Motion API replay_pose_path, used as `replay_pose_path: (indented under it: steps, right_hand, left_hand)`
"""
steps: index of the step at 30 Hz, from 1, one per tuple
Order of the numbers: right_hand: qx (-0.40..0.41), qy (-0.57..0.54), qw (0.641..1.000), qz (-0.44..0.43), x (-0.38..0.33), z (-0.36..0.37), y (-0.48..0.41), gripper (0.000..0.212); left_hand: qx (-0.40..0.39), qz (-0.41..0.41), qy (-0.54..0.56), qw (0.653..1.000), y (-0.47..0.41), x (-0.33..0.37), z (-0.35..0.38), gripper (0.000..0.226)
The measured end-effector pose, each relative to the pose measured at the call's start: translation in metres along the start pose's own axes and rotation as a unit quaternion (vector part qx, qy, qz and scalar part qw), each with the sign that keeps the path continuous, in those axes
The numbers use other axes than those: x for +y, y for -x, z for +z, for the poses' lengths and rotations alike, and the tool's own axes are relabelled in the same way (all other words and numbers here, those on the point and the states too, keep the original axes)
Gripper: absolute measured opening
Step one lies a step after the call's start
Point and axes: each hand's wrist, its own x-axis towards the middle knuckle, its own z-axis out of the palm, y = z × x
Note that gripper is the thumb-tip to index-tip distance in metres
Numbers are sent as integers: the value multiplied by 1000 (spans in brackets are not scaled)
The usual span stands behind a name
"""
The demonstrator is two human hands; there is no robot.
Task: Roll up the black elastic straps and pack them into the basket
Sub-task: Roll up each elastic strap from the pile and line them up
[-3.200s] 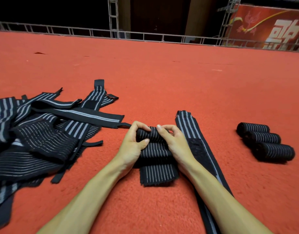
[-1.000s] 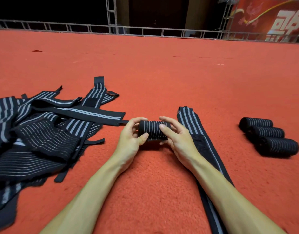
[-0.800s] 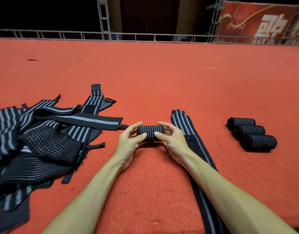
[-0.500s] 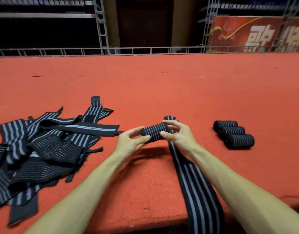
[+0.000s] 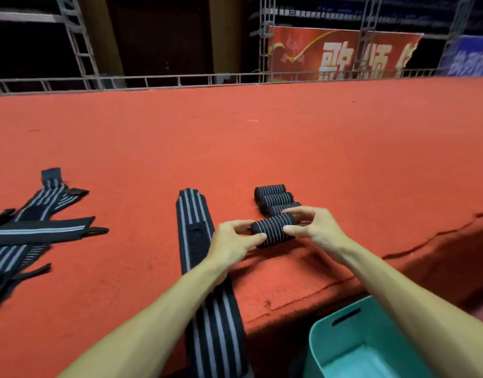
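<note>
Flat strap (image 5: pixel 192 214) beside left hand (image 5: pixel 230 242); rolls (image 5: pixel 274 199) beyond

The carpet (image 5: pixel 289 137) was a matt red felt, rough and slightly nubbly. The front roll (image 5: pixel 273 230) and the three rolls (image 5: pixel 273 199) behind it were ribbed elastic cloth, black with pale grey threads and dull in finish. The flat strap (image 5: pixel 207 323) was the same woven cloth, with a coarser fuzzy patch (image 5: pixel 198 236) on it. The basket (image 5: pixel 344 331) was smooth teal plastic with a soft sheen. The rail (image 5: pixel 180 79) was bare grey metal, and the banner (image 5: pixel 335 55) looked like printed sheet
</note>
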Motion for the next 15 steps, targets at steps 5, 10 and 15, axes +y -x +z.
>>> replay_pose_path:
  steps: [5,10,15]
  right_hand:
    - [35,85,996,1,34,-28,-4,35]
    - [93,128,987,-13,48,-24,-13,34]
    - [109,148,983,4,50,-17,-16,36]
  left_hand:
    - [12,3,-22,1000,-20,-4,49,38]
    - [68,5,-48,997,-34,-9,72,39]
    - [114,31,-63,991,-35,-14,78,36]
